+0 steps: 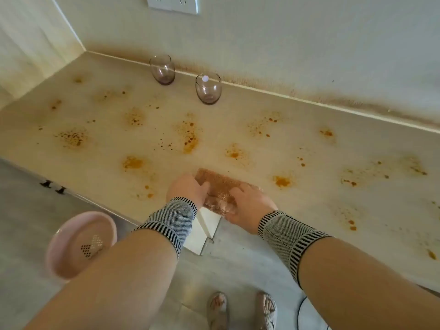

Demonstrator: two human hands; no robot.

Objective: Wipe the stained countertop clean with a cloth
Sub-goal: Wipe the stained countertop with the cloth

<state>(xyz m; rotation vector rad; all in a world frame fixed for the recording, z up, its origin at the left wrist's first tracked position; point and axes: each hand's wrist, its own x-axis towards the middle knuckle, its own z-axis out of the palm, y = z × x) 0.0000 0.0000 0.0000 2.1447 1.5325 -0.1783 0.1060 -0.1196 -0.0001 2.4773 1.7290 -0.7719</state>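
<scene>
A pale countertop [309, 129] carries several orange-brown stain patches, such as one [190, 139] in the middle and one [282, 181] near the front. A folded brownish-pink cloth [217, 184] lies at the counter's front edge, its near end hanging over. My left hand [187, 189] grips the cloth's left side with curled fingers. My right hand [250, 206] holds its right side and near end, fingers curled round it. Both wrists wear striped grey bands.
Two stemless glasses [162, 69] [208, 88] stand by the back wall. A wall socket [172, 3] sits above them. A pink bowl [81, 244] shows below the counter on the left. My sandalled feet [241, 310] stand on the grey floor.
</scene>
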